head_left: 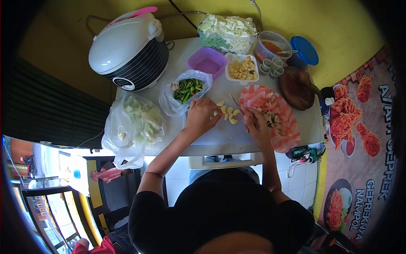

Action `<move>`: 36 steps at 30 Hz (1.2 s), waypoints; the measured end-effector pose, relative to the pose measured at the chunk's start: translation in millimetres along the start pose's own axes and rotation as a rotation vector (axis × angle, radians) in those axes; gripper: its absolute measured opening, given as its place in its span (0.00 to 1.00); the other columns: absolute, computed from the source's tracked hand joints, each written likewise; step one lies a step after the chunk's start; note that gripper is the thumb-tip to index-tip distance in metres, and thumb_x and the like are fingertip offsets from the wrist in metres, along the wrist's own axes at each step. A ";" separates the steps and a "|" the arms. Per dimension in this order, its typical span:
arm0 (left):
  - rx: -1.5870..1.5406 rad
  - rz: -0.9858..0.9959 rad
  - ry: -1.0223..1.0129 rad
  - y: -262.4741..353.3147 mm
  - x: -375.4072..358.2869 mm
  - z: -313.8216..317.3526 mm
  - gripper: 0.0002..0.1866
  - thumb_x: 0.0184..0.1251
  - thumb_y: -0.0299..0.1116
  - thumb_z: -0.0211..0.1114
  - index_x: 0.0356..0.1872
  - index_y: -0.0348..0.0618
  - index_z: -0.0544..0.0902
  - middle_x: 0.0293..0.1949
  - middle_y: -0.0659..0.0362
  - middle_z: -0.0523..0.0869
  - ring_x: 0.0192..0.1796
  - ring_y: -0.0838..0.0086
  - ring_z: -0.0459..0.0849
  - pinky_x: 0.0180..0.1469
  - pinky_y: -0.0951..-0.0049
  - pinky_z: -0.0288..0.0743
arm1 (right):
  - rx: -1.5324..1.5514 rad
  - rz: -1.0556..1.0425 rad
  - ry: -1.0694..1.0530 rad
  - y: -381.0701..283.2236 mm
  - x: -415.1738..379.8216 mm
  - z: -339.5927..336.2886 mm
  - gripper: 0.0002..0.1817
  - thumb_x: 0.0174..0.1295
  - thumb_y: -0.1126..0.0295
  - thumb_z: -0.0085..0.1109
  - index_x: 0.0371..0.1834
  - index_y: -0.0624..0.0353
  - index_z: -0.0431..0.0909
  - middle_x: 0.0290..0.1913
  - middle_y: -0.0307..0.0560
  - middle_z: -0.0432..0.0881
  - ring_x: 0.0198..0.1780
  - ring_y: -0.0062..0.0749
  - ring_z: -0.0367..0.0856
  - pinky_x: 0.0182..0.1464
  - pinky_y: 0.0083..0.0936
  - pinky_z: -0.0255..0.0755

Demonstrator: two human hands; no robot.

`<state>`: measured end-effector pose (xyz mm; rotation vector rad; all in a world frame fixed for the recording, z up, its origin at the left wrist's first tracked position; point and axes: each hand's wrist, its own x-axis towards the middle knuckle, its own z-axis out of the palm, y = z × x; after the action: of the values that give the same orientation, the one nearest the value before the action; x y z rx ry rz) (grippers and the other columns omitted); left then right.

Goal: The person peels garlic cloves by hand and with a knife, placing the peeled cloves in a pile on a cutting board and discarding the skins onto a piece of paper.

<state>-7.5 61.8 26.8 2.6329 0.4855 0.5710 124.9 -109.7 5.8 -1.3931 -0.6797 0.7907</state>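
Two hands at peeled garlic cloves (228, 113): left hand (202, 115) fingers curled, right hand (257, 126) grip indiscernible.

A printed banner (363, 139) to the right of the white table (237, 135) carries the only readable writing. Near its lower part, beside the pictured plate of fried chicken, white letters running sideways read "GEPREKNYA NAMPOL". Higher up along the banner's right edge, larger white letters read "AYAM GEPREK", partly cut off by the dark edge of the view. Nothing on the table itself bears lettering that can be read.
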 end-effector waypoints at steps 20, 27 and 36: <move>-0.252 -0.007 0.011 21.4 -8.5 -22.4 0.07 0.51 0.32 0.69 0.34 0.49 0.84 0.35 0.63 0.80 0.42 0.70 0.77 0.47 0.67 0.62 | -0.027 -0.041 -0.142 -15.8 11.5 17.7 0.13 0.58 0.68 0.63 0.42 0.65 0.79 0.32 0.36 0.81 0.33 0.12 0.74 0.36 0.10 0.66; -0.321 -0.123 0.032 25.1 -15.6 -20.2 0.08 0.53 0.37 0.68 0.33 0.49 0.85 0.37 0.60 0.80 0.44 0.65 0.76 0.48 0.65 0.62 | -0.127 -0.088 -0.042 -11.6 7.4 18.6 0.13 0.55 0.66 0.66 0.40 0.63 0.80 0.30 0.35 0.80 0.31 0.12 0.73 0.35 0.11 0.66; -0.404 -0.188 0.046 15.9 -20.6 -13.2 0.08 0.55 0.37 0.68 0.33 0.47 0.85 0.37 0.60 0.81 0.42 0.65 0.77 0.47 0.67 0.62 | -0.273 -0.126 0.026 -4.9 16.1 14.3 0.13 0.55 0.68 0.65 0.39 0.65 0.80 0.30 0.36 0.81 0.30 0.14 0.73 0.36 0.15 0.67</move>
<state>-27.2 43.7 38.4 2.1701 0.5584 0.5992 123.0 -88.3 11.1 -1.5859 -0.8706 0.5952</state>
